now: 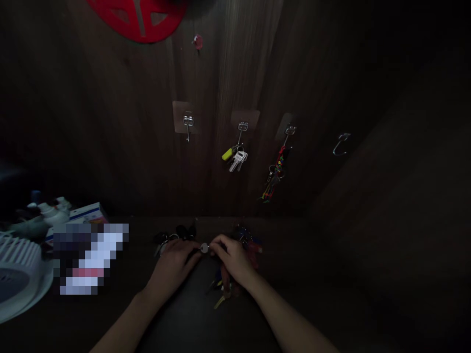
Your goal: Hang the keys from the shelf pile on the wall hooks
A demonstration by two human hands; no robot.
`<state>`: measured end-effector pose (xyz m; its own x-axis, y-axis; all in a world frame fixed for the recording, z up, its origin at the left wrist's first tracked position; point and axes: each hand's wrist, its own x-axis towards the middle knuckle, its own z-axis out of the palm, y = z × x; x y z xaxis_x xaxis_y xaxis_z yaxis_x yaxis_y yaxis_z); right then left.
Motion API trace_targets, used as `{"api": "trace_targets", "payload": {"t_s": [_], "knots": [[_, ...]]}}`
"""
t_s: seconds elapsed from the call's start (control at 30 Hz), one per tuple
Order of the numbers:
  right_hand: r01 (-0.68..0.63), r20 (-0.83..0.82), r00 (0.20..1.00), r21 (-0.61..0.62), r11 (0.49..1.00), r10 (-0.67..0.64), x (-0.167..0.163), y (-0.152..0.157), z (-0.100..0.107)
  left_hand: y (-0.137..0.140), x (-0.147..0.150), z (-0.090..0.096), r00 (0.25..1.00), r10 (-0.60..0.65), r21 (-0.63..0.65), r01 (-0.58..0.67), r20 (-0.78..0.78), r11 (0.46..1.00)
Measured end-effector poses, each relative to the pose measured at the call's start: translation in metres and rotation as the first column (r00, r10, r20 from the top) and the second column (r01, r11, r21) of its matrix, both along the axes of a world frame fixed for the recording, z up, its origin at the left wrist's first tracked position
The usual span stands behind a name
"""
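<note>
A small silver key (204, 248) with a round head is held between my two hands, low over the dark surface. On its left side, my left hand (177, 256) pinches it with thumb and forefinger. The fingertips of my right hand (234, 259) are closed at its right edge. Dark keys on a metal ring (164, 240) lie beside and partly behind my left hand. Around and below my right hand lies a bunch of keys with red and blue parts (225, 287), partly covered by that hand. The dim light hides fine detail.
On the wooden wall, silver keys with a yellow tag (237, 159) and a colourful beaded keychain (275, 171) hang from hooks. A left hook (188, 128) and a far-right hook (342, 144) hold nothing. A white ribbed appliance (18, 274) and a white bottle (53, 214) stand at left.
</note>
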<state>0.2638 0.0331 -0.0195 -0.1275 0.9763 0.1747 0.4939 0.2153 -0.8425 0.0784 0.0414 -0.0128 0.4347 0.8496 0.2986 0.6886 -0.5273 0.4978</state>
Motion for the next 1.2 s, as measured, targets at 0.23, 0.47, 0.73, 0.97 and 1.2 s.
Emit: {"api": "trace_targets", "payload": {"t_s": [0.23, 0.47, 0.73, 0.97, 1.2], "knots": [[0.058, -0.165, 0.985, -0.006, 0.998, -0.058, -0.001, 0.005, -0.006, 0.000, 0.001, 0.007, 0.956, 0.057, -0.185, -0.003, 0.289, 0.983], [0.048, -0.224, 0.973, -0.015, 0.999, -0.050, -0.003, 0.003, -0.004, -0.003, 0.008, 0.014, 0.803, 0.213, -0.474, 0.097, 0.556, 0.875], [-0.046, -0.253, 0.967, -0.036, 0.998, 0.036, -0.013, -0.011, 0.018, -0.004, 0.007, 0.015, 0.476, 0.377, -0.572, 0.380, 0.795, 0.727], [-0.089, -0.324, 0.944, -0.071, 0.994, 0.061, -0.018, -0.015, 0.015, -0.004, 0.009, 0.014, 0.273, 0.451, -0.516, 0.605, 0.849, 0.606], [-0.051, -0.500, 0.866, -0.110, 0.993, -0.011, -0.017, -0.016, 0.017, -0.004, 0.011, 0.013, 0.257, 0.503, -0.546, 0.587, 0.826, 0.598]]}}
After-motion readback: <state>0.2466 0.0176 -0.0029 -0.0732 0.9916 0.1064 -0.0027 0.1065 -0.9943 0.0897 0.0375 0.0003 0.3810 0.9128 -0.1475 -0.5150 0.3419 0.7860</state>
